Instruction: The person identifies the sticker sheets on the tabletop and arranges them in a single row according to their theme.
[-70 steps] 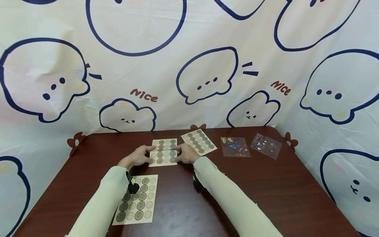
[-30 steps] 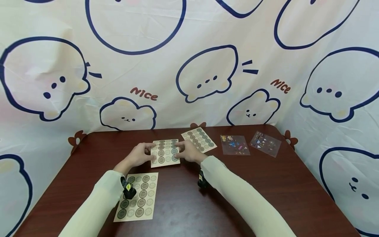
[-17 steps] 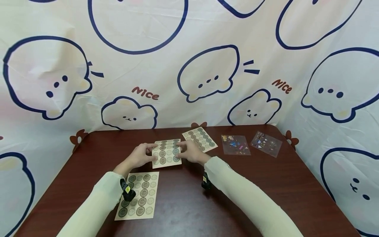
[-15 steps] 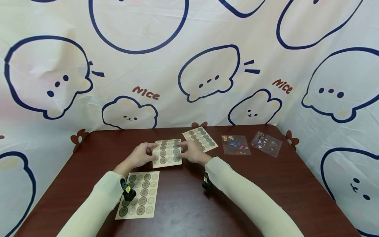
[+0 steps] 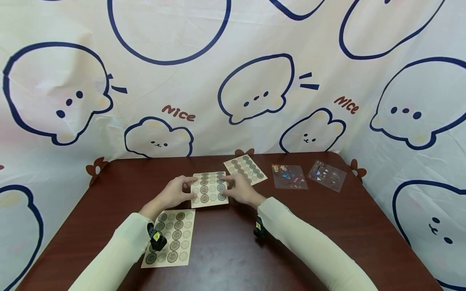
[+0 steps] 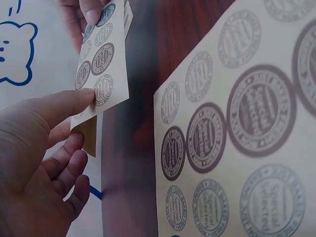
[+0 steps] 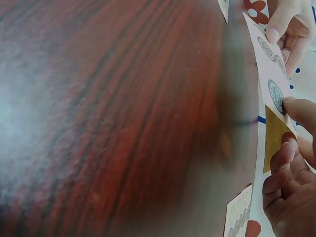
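Between my two hands is a cream sheet of round stickers (image 5: 209, 189), raised off the table. My left hand (image 5: 174, 191) pinches its left edge, thumb (image 6: 79, 100) on the printed face and fingers behind. On the right edge my right hand (image 5: 242, 189) pinches in the same way. Both wrist views show a brownish-gold layer (image 6: 90, 136) hanging below the printed face. The round stickers carry grey and brown lettering, "Special Selected". A second sticker sheet (image 5: 176, 238) lies flat on the table under my left wrist.
A third sticker sheet (image 5: 245, 167) lies slanted at the back of the dark red-brown wooden table (image 5: 225, 250). To its right are two clear plastic sheets, one with small colourful pieces (image 5: 289, 177) and one with pale and dark bits (image 5: 327, 176). A printed curtain (image 5: 204, 81) stands behind.
The pinched sticker sheet has come up from the table and drifted a little to the right with both hands. The other sheets stay where they were.
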A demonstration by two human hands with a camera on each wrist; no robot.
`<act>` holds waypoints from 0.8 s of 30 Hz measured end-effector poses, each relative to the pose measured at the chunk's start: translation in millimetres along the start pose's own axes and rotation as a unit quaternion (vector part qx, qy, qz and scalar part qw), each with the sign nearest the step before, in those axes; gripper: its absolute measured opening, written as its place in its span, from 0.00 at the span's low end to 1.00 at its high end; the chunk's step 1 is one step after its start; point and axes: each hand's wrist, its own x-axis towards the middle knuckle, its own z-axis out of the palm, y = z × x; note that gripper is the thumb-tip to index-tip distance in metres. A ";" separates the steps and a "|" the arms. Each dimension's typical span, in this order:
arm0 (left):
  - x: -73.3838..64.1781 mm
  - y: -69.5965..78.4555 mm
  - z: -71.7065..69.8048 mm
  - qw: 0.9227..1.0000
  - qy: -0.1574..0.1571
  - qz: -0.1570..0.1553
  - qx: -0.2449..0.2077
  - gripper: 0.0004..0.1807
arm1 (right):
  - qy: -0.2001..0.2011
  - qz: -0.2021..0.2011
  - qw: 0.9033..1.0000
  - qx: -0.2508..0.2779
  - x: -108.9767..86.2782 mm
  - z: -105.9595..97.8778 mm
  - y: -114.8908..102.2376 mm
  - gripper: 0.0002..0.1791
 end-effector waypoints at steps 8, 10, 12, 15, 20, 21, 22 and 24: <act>-3.8 5.6 1.8 1.000 0.006 0.015 0.019 0.29 | -0.001 -0.002 1.000 0.006 -5.5 -2.6 -0.6 0.27; -5.4 7.1 1.7 1.000 0.008 0.021 0.021 0.29 | -0.001 -0.007 1.000 0.006 -6.7 -3.6 -1.9 0.27; -7.1 7.8 1.6 0.999 0.009 0.026 0.024 0.29 | -0.003 -0.010 1.000 0.006 -8.0 -4.5 -2.8 0.27; -9.4 8.4 2.0 0.999 0.012 0.036 0.028 0.28 | -0.008 -0.009 1.000 0.005 -9.9 -5.6 -3.5 0.28; -12.9 9.3 4.3 0.998 0.013 0.045 0.031 0.28 | -0.013 -0.014 1.000 0.003 -14.8 -7.4 -4.3 0.27; -13.5 9.7 4.7 0.998 0.013 0.044 0.030 0.27 | -0.013 -0.016 1.000 0.000 -16.1 -7.9 -4.5 0.27; -14.4 10.5 4.9 0.999 0.013 0.044 0.028 0.27 | -0.014 -0.018 1.000 -0.001 -17.6 -8.4 -4.7 0.27; -15.4 12.1 5.5 0.999 0.015 0.045 0.025 0.27 | -0.015 -0.022 1.000 -0.003 -20.6 -9.8 -4.8 0.27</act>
